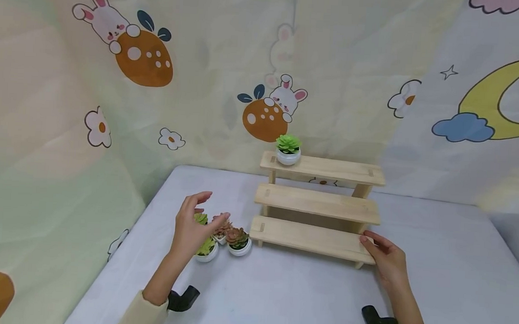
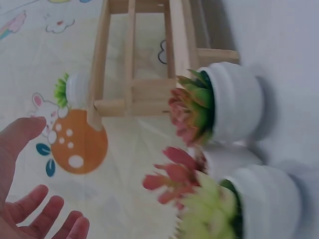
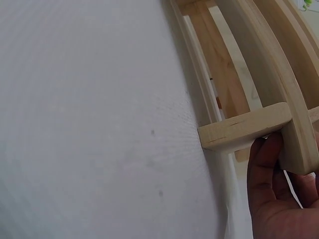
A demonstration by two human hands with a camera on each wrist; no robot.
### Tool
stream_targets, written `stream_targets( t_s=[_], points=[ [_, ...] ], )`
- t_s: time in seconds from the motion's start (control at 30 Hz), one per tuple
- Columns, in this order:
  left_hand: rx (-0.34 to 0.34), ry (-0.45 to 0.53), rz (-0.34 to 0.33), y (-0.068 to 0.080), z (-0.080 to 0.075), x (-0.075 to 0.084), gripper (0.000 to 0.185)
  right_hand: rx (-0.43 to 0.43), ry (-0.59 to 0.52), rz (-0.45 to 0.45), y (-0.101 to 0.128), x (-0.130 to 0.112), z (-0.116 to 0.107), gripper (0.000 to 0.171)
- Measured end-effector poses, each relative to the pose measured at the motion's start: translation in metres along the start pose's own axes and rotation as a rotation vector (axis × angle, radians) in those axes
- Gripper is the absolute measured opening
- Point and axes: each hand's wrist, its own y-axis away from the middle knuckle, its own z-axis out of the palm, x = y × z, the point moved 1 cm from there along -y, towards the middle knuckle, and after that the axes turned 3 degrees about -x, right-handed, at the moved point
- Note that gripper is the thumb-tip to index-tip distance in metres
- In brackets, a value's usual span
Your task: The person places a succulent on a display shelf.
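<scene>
Sleeves (image 1: 143, 316) lie nearest. Toward the back edge of the table (image 1: 296, 301) stands a wooden rack (image 1: 316, 202); the right hand (image 1: 389, 264) pinches its lowest right end, ideally lightly. The left hand (image 1: 191, 232), thumb and fingers apart, should grasp succulents (image 1: 238, 237), toward the left edge, by their pots (image 1: 239, 251); one seems half-hidden.

This looked to us like a staged tabletop setting: wrinkled pale backdrops (image 1: 344, 63), printed with cartoon rabbits (image 1: 105, 23), flowers (image 1: 98, 128) and a yellow moon (image 1: 483, 90), rose behind and beside a white-covered table (image 1: 440, 250). We could not tell what room lay around it.
</scene>
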Motion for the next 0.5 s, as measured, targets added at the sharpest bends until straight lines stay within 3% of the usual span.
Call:
stream_targets(
  t_s=[0.27,0.5],
  points=[
    [0.054,-0.024,-0.094,0.032,-0.012,-0.029,0.065,0.006,-0.054,0.029,-0.001,-0.001,-0.001,0.013],
    [0.105,-0.074,-0.134,0.060,-0.011,-0.051,0.064,0.024,-0.069,0.042,-0.002,-0.001,0.001,0.014]
  ],
)
